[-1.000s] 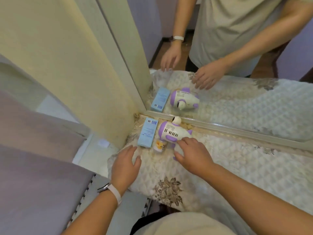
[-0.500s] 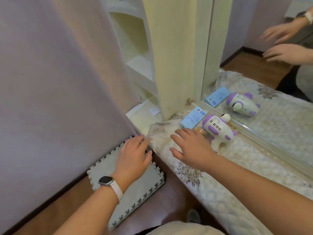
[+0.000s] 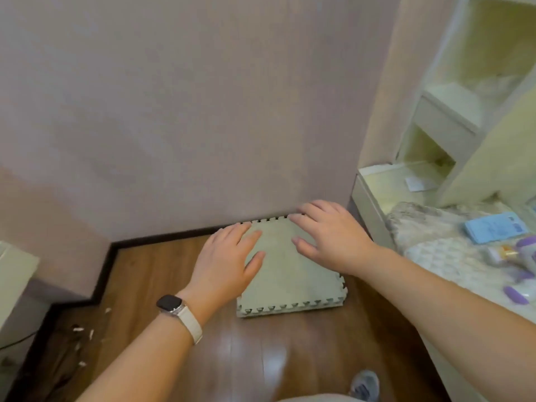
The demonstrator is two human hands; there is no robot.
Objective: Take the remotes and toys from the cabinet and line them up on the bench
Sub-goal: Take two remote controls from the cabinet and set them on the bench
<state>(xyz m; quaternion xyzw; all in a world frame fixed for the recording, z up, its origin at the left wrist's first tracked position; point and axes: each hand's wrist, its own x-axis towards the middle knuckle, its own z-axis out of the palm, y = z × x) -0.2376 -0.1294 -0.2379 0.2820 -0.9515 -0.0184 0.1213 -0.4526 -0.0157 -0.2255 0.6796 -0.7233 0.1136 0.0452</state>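
Note:
Both my hands hover empty over the floor, fingers spread. My left hand [image 3: 224,261], with a watch on its wrist, and my right hand [image 3: 330,233] are above a grey foam mat. At the far right the quilted bench [image 3: 435,256] carries a light blue flat box [image 3: 496,227], a small yellow toy [image 3: 506,252] and part of a white and purple toy [image 3: 522,278], cut off by the frame edge. The cream cabinet [image 3: 446,123] with open shelves rises at the upper right.
A grey interlocking foam mat [image 3: 290,282] lies on the wooden floor [image 3: 162,274] against the mauve wall [image 3: 188,111]. A slip of paper [image 3: 417,182] lies on the low cabinet ledge. My shoe [image 3: 365,384] shows at the bottom.
The view has swung left, away from the bench and mirror toward the floor. My right hand has left the bench beside the toy and now hovers over the foam mat beside my left hand.

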